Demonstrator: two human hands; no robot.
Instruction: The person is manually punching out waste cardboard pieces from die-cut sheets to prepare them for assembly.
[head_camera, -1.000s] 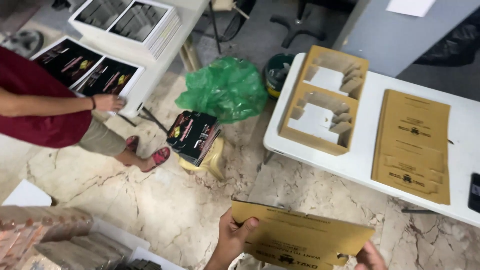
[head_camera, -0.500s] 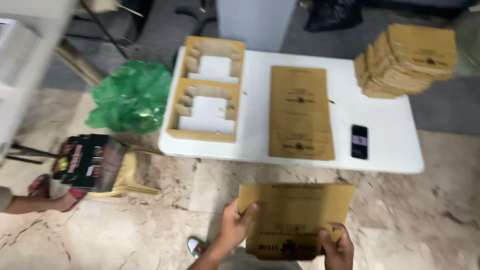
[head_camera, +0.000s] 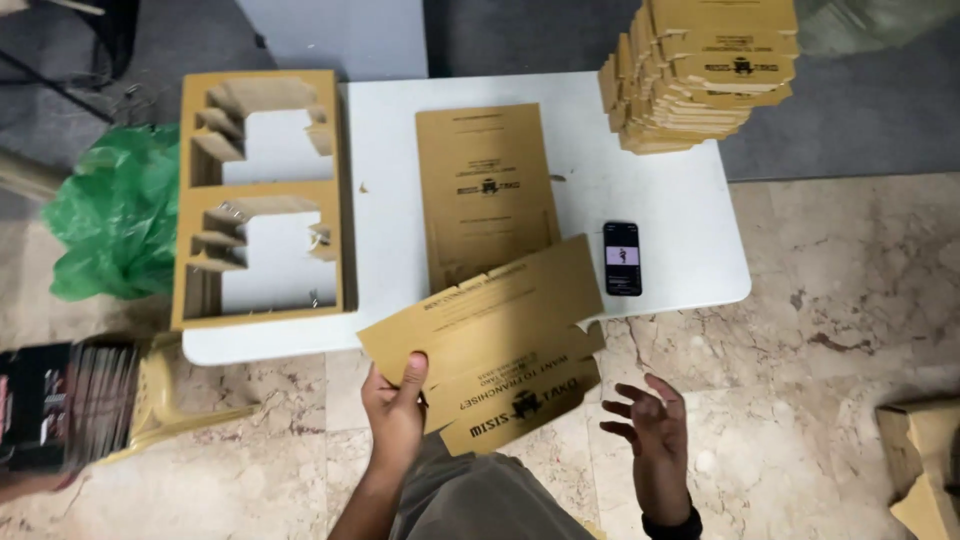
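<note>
Left hand (head_camera: 395, 405) clamped on flat brown cardboard box blank (head_camera: 490, 345), thumb on top near lower-left edge, fingers hidden beneath; likely pinched at one end so the rest hangs free for the other hand. Right hand (head_camera: 650, 430) empty, fingers spread and curled, palm up, just right of blank's lower corner, not touching. Grip on left: grasping the blank. Grip on right: released.

Blank held in air over near edge of white desk (head_camera: 660, 200), partly overlapping desk edge, rest above marble floor (head_camera: 840, 300). Long axis tilted, running lower-left to upper-right; printed face up, print upside down to wearer. Fold lines visible along the length.

On desk: another flat blank (head_camera: 485, 190) lying with long axis away from wearer, just behind the held one. Black phone (head_camera: 621, 257) face up, screen lit, just right of it. Tall stack of folded blanks (head_camera: 700, 70) at far right corner, slightly fanned. Two cardboard offcut frames (head_camera: 260, 200) with cut-out windows on left side, end to end, overhanging desk's left edge.

Beside desk on floor: green plastic bag (head_camera: 115, 215), well left. Stack of dark printed cartons (head_camera: 55, 400) on yellow stool, blurred. Brown carton corner (head_camera: 925, 460) at right edge.
</note>
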